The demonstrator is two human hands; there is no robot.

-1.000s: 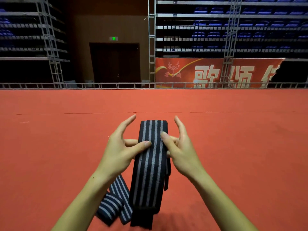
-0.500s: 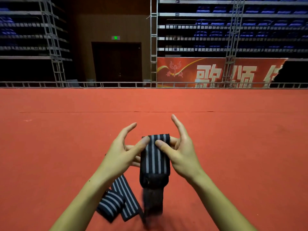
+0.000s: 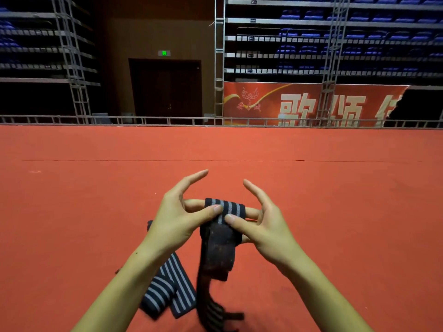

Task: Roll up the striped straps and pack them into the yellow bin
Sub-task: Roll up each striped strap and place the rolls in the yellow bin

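I count 2 dark woven straps w/ grey stripes: one held strap [image 3: 225,212] up between my hands, one folded strap [image 3: 167,291] flat on the red carpet floor [image 3: 96,200] under my left forearm. Left hand [image 3: 177,221] and right hand [image 3: 266,226] pinch it w/ thumbs and fingers, index fingers spread. Vs 0.5 s ago, roll sits lower, tail blurred, dangling. Yellow bin not seen.
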